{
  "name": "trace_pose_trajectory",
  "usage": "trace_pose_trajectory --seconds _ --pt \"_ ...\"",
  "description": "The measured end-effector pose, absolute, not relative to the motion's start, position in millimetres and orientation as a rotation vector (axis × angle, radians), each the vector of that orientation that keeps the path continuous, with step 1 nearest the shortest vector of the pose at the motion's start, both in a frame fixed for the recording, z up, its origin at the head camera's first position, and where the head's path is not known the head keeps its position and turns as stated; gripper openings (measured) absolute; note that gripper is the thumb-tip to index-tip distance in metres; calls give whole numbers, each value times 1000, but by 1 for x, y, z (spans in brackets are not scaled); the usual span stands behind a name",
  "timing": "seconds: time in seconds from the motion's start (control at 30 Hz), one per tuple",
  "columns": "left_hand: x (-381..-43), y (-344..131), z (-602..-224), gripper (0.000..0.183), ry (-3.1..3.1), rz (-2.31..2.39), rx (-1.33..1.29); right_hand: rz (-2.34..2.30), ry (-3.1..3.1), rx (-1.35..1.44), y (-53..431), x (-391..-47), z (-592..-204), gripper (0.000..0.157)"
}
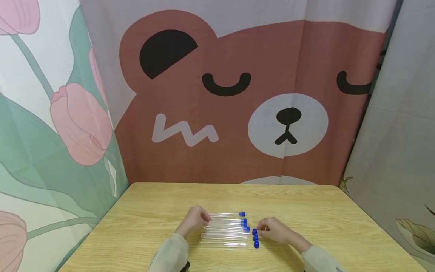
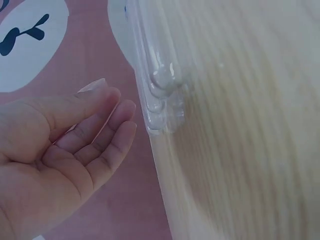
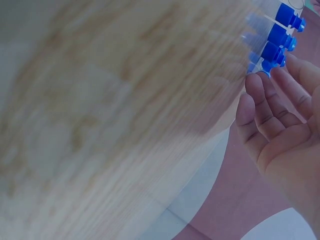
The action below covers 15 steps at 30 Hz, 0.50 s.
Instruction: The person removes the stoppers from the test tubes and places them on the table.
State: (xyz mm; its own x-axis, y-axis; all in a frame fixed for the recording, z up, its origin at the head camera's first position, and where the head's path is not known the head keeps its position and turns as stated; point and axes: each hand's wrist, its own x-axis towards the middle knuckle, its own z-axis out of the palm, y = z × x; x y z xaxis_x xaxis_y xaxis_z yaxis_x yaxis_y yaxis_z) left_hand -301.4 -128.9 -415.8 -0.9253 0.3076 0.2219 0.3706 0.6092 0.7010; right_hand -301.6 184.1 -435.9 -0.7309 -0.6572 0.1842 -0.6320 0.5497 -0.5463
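Clear test tubes lie side by side on the table. The far ones carry blue caps (image 1: 242,214); the nearest clear tube (image 1: 224,244) has no cap on it. Three loose blue caps (image 1: 256,244) stand in a short row just right of the tubes. My left hand (image 1: 196,220) is beside the tubes' left ends; in the left wrist view its loosely bent fingers are apart from the rounded tube ends (image 2: 162,77). My right hand (image 1: 276,229) has its fingertips right by the farthest loose cap; whether they touch it is unclear. Blue caps (image 3: 277,36) also appear beyond its fingers in the right wrist view.
The wooden table (image 1: 163,200) reaches back to a curtain (image 1: 238,132) printed with a bear. A flower-print curtain (image 1: 81,124) hangs on the left, and a pale curtain (image 1: 391,151) on the right.
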Motion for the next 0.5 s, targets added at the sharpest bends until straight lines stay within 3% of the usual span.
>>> trace_pose_trajectory --seconds 0.5 --pt "-306 -122 -419 19 -2771 -943 -667 -969 2711 -1104 185 -302 -436 7"
